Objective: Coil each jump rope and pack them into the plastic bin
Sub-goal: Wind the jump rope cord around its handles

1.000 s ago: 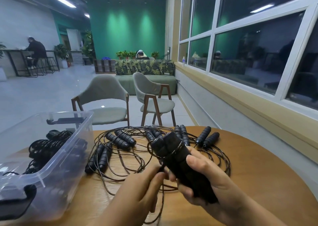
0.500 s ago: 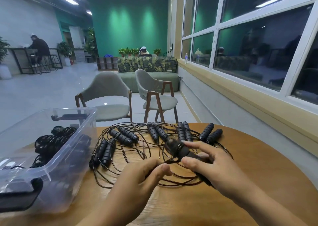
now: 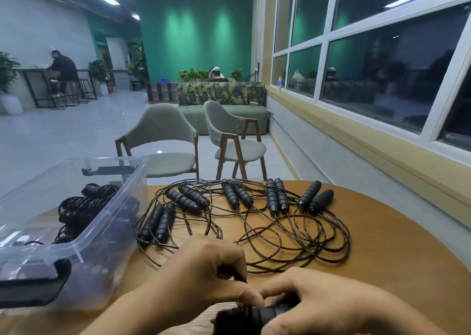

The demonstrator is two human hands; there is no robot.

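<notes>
A single head-worn wide-angle view looks forward and slightly down across the round wooden table (image 3: 382,258), close above both hands at the bottom edge, with chairs, sofa and green wall filling the upper frame.

Both the left hand (image 3: 204,271) and right hand (image 3: 323,299) are bare, forearms uncovered, without gloves, rings or visible sleeves.

bin (image 3: 107,222) on table (image 3: 382,258) left, loose ropes (image 3: 254,220) to its right, chairs (image 3: 163,141) behind.
</notes>
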